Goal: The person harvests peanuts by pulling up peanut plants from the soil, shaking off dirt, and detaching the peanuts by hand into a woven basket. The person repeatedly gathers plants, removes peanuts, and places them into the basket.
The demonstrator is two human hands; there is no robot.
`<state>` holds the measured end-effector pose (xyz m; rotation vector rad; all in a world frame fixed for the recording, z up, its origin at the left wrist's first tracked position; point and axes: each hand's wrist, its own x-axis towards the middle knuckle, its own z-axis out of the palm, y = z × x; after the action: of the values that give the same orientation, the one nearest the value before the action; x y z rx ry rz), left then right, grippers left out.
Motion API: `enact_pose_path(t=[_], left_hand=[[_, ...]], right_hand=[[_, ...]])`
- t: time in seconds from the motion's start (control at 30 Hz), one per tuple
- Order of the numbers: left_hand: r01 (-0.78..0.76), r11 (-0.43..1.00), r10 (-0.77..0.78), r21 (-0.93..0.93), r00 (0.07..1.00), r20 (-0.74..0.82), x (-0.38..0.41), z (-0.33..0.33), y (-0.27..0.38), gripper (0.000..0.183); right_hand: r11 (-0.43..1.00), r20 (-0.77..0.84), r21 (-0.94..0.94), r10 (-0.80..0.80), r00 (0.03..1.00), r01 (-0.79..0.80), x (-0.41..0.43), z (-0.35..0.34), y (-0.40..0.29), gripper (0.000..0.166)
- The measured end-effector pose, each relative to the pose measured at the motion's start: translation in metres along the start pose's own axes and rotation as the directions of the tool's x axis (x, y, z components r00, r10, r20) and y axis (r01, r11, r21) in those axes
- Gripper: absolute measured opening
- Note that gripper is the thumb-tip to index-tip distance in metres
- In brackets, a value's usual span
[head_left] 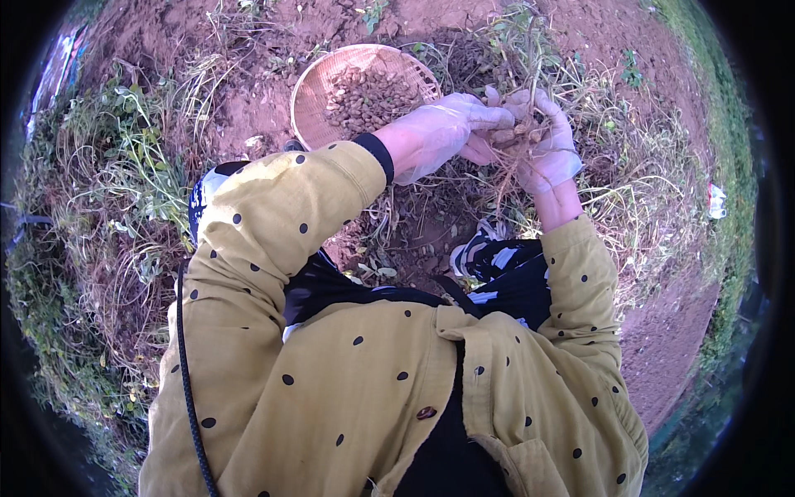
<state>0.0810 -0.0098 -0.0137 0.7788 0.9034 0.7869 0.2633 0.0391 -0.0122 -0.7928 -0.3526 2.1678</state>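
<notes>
My right hand (549, 143), in a thin translucent glove, grips an uprooted peanut plant by the base of its stems. Its leafy stems (533, 53) stretch away from me and its thin roots (506, 177) hang towards me. Several peanut pods (512, 135) cling around the root crown. My left hand (444, 127), gloved alike, reaches across from the left with its fingers closed around pods at the plant's root end. Just beyond my left wrist a round woven bamboo basket (304, 93) rests on the soil, with a heap of loose peanut pods (366, 96) inside.
Pulled peanut plants (140, 155) lie heaped on the left, and dry stems (640, 161) cover the soil to the right. My shoe (463, 258) is below my hands. A green grass strip (733, 143) borders the right, with a white-and-red wrapper (717, 202) beside it.
</notes>
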Motion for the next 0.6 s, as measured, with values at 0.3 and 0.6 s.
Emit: enact_pose_path(t=[0.3, 0.6], left_hand=[[0.031, 0.976, -0.042, 0.216, 0.998, 0.047, -0.009, -0.018, 0.015, 0.016], [0.028, 0.981, 0.027, -0.194, 0.962, 0.273, -0.025, -0.043, 0.013, 0.022]], right_hand=[[0.961, -0.199, -0.274, -0.086, 0.976, 0.029, 0.000, 0.007, 0.008, 0.028], [0.992, -0.185, -0.116, -0.068, 0.980, 0.046, -0.009, 0.008, -0.024, 0.023]])
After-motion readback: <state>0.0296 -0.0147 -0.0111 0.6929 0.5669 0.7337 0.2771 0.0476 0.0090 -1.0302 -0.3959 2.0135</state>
